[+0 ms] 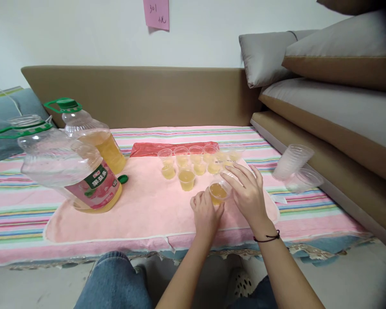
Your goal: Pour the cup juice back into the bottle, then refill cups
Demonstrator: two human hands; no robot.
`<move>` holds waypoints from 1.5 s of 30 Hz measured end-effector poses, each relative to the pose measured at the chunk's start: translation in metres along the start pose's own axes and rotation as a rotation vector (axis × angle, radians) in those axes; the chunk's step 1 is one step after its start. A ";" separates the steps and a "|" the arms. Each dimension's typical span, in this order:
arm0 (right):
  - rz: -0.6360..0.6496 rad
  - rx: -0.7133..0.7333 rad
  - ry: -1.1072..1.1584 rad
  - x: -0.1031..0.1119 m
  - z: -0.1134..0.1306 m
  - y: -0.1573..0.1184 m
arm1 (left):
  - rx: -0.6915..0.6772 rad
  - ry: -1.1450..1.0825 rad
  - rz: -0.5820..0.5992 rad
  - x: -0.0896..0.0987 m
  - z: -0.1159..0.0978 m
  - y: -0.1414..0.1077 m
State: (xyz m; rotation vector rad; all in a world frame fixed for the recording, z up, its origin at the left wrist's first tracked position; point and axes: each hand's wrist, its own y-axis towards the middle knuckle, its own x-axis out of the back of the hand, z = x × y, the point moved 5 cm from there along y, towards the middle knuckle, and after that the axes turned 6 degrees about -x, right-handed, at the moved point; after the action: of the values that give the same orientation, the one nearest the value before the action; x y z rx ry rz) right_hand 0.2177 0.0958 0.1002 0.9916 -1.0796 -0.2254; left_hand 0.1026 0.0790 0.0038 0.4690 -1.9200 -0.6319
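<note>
My left hand (206,212) is closed around the near left side of a clear plastic cup (218,194) holding amber juice. Bent over the cup's right and far rim, the fingers of my right hand (246,186) pinch a clear plastic lid (225,181), which is tilted at the cup's mouth. Whether the lid is seated on the rim cannot be told. Just left of these stands an uncovered cup of juice (187,180). Behind it are several more juice cups (182,158) in rows, partly hidden on the right by my right hand.
At left stand a large uncapped juice jug (98,186) and a capped jug (107,148); a green cap (122,179) lies beside them. Stacked cups (292,161) and clear lids (304,179) lie right, near piled cushions (334,111). Red plastic (144,149) lies behind the cups.
</note>
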 end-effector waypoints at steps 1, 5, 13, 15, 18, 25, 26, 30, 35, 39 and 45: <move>-0.002 0.002 0.000 0.000 0.000 0.000 | -0.001 0.000 -0.005 0.000 0.000 0.000; -0.011 0.018 -0.001 0.001 0.001 0.000 | -0.007 0.006 -0.019 0.000 0.000 -0.001; -0.007 0.007 0.008 0.001 0.000 0.000 | -0.002 0.004 -0.006 0.001 0.000 0.000; -0.014 0.005 0.011 0.001 -0.001 0.000 | 0.008 -0.009 0.011 0.000 0.000 0.000; -0.021 0.007 0.005 0.001 -0.001 -0.001 | 0.015 -0.021 0.023 -0.002 0.001 0.000; -0.019 0.004 -0.006 0.002 -0.003 -0.001 | 0.005 -0.008 0.013 -0.002 0.001 -0.001; -0.017 -0.002 -0.006 0.002 -0.004 -0.001 | 0.005 -0.010 0.018 -0.002 0.001 -0.002; -0.010 -0.049 -0.020 0.001 -0.011 -0.003 | 0.010 -0.022 0.048 -0.003 0.002 -0.002; 0.017 -0.072 -0.042 -0.001 -0.018 -0.006 | 0.016 -0.017 0.030 -0.002 0.001 -0.002; 0.013 -0.070 -0.054 0.000 -0.021 -0.006 | 0.001 0.019 0.013 -0.001 0.000 -0.001; -0.009 -0.075 -0.073 0.002 -0.028 -0.007 | 0.018 0.013 0.041 -0.002 0.001 -0.001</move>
State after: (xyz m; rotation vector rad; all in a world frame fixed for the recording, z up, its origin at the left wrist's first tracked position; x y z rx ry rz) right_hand 0.2438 0.1061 0.0929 0.9267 -1.1253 -0.3092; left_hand 0.1029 0.0797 0.0011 0.4431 -1.9194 -0.5836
